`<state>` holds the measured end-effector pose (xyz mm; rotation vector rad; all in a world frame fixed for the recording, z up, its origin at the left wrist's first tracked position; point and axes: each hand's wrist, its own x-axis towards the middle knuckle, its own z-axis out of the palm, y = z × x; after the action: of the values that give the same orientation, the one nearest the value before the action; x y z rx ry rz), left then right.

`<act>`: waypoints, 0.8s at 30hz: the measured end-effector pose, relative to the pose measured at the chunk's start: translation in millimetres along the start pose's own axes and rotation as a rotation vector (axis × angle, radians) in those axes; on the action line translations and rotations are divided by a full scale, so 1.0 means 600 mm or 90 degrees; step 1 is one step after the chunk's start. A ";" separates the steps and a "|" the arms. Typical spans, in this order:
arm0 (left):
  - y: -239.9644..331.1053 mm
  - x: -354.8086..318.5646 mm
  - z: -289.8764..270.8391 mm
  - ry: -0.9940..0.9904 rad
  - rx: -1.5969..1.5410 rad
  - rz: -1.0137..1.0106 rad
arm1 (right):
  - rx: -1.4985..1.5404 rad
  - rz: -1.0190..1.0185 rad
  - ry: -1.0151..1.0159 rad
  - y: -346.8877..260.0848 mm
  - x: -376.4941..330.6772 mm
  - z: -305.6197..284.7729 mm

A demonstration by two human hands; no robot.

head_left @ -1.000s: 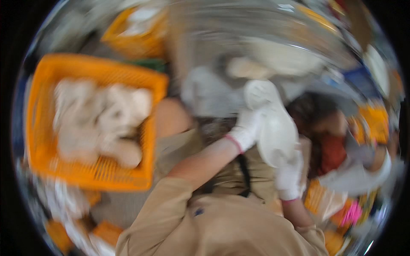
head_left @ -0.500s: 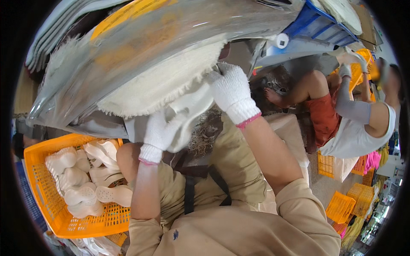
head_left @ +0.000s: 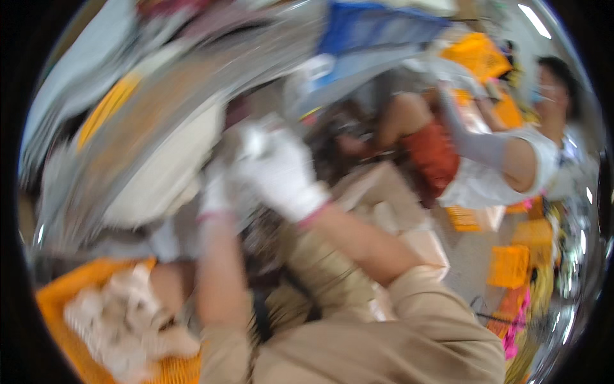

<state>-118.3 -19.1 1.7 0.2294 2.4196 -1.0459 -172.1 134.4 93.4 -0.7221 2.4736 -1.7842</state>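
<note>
Both my hands wear white knit gloves and are brought close together in front of me, right beside the fluffy white wheel (head_left: pixel 166 163). Motion smears my left hand (head_left: pixel 217 189), and its fingers do not show clearly. Just to its right, my right hand (head_left: pixel 281 173) is bent inward toward it, its fingers blurred too. A pale shape between the hands cannot be made out. At lower left, an orange plastic crate (head_left: pixel 83 275) holds several white shoe-shaped pieces (head_left: pixel 115 323) with holes in them.
Clear plastic sheeting (head_left: pixel 160 83) hangs over the wheel. A blue plastic crate (head_left: pixel 384 29) stands at the far side. On the right sits another person (head_left: pixel 492 166) in a white top. A tan box or bag (head_left: pixel 358 185) with pale pieces lies beside my right knee; orange crates (head_left: pixel 508 265) stand farther right.
The view has swung, shifting the surroundings left and blurring them. My hands have come together and away from the wheel's edge; the white shoe piece beneath it is no longer distinct.
</note>
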 end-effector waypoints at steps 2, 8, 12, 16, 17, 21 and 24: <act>-0.016 -0.049 0.058 0.140 -0.591 -0.184 | -0.195 -0.028 -0.087 0.012 0.043 0.022; 0.065 -0.097 0.059 0.435 -1.544 -0.265 | -0.055 0.286 -0.198 -0.127 0.083 -0.031; 0.049 0.025 -0.006 0.592 -1.719 -0.299 | -0.048 0.049 -0.291 -0.124 -0.003 -0.091; 0.026 0.031 -0.032 0.289 -1.976 -0.219 | -0.427 -0.487 -0.229 -0.034 -0.076 -0.107; 0.031 0.009 -0.034 0.201 -1.993 -0.129 | -0.480 -0.500 -0.209 -0.027 -0.078 -0.105; 0.072 -0.126 -0.018 0.409 -2.294 -0.020 | -0.463 -0.459 -0.351 -0.065 -0.118 -0.047; 0.076 -0.164 -0.007 0.263 -2.532 0.110 | -0.268 -0.390 -0.290 -0.123 -0.168 0.005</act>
<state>-19.5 19.1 24.3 0.5513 0.0121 -2.9004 -54.7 150.7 132.8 -1.8328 2.4552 -0.9833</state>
